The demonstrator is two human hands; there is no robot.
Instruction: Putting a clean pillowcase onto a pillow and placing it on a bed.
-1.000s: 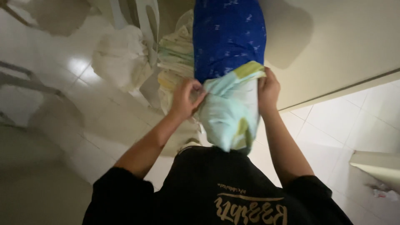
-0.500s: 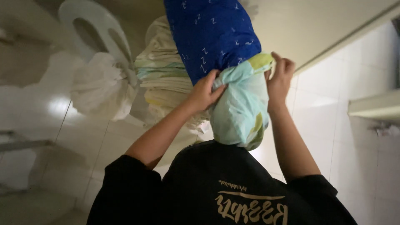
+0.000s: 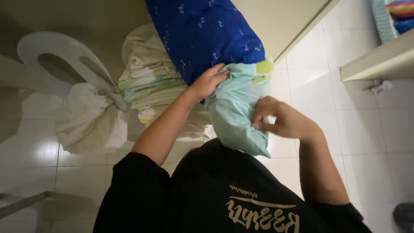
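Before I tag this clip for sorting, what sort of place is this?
Probably a room in a home where bedding is handled. The left hand and right hand work a light green cover on a blue pillow, beside stacked folded linens, a white plastic chair and a tiled floor.

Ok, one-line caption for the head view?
Left hand and right hand grip a pale green pillowcase on a blue bolster pillow.
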